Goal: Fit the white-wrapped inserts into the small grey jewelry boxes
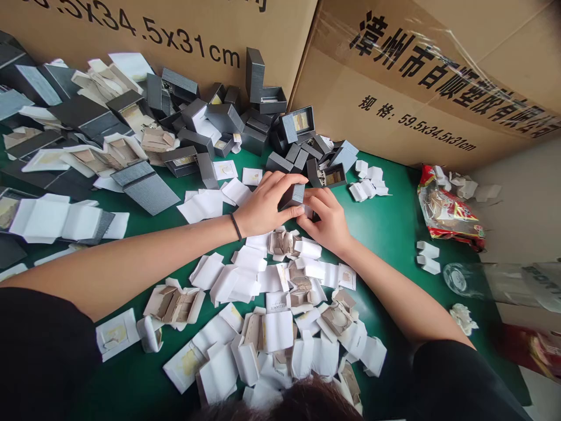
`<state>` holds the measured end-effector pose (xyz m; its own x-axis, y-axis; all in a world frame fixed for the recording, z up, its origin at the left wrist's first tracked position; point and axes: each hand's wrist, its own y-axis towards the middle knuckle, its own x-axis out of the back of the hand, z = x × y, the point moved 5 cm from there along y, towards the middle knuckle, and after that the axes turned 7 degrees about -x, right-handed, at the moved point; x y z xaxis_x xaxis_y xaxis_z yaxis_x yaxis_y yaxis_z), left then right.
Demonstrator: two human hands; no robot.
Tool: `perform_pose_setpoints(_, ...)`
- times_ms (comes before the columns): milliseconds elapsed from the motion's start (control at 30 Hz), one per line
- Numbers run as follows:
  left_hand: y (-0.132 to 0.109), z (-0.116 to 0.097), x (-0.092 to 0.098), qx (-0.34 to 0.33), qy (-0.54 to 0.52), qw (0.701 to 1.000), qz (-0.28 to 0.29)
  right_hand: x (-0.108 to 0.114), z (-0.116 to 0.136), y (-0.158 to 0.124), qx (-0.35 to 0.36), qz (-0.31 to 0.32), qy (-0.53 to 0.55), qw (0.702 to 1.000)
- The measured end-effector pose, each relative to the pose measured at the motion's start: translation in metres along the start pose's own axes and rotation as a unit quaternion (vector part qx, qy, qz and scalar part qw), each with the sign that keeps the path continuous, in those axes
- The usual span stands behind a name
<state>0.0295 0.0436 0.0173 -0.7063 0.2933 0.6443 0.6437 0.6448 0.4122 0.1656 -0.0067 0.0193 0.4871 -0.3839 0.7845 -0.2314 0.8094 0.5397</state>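
My left hand [267,202], with a dark band at the wrist, grips a small dark grey gift box [293,196] between thumb and fingers. My right hand [328,219] is closed against the right side of the same box, its fingertips at a bit of white card [308,210]. The fingers partly hide the box's inside. Just below both hands lies a heap of folded white card inserts [280,330], some showing torn grey-brown backs. Beyond the hands stand several dark boxes [298,124], some with lids up.
A pile of dark boxes and card [87,117] covers the left side. Two large cartons [377,76] stand along the back. At the right are a red snack bag [451,210], a clear bottle [491,280], crumpled tissue [463,318] and small white pieces [428,257] on the green table [385,234].
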Motion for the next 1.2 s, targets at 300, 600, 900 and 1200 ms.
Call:
perform_pose_setpoints(300,-0.0002,-0.0016,0.0,0.008,0.004,1.0,0.0,-0.0012,-0.0005,-0.0014,0.001,0.002,-0.016,1.0)
perform_pose_setpoints(600,-0.0007,-0.0004,0.0004,0.009,0.008,1.0,-0.001,0.0004,0.0012,-0.0005,0.009,0.028,-0.023,0.999)
perform_pose_setpoints(900,-0.0009,-0.0011,-0.0012,-0.002,0.007,1.0,-0.001,0.0002,0.0052,0.0022,0.019,0.04,-0.04,0.998)
perform_pose_setpoints(1200,0.0,-0.0018,-0.0014,-0.004,-0.005,1.0,0.016,-0.0048,0.0031,-0.0023,0.042,0.032,-0.047,0.998)
